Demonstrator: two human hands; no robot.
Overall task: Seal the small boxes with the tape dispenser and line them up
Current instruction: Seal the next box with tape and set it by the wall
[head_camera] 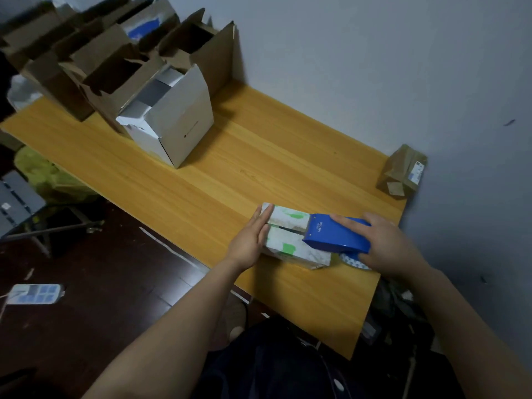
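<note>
Currently the small box [290,240] sits near the front right edge of the table [201,174], flaps meeting along a centre seam. The left hand [253,240] lies flat, fingers straight, pressed against the box's left end. The right hand [385,243] wraps round the blue tape dispenser [336,234], whose nose rests on the box top at the seam. The box looks like thin, light card, so it probably slides and dents easily; bracing an end wall suits it. The dispenser looks like rigid plastic and is best held by the body, clear of the cutter end.
</note>
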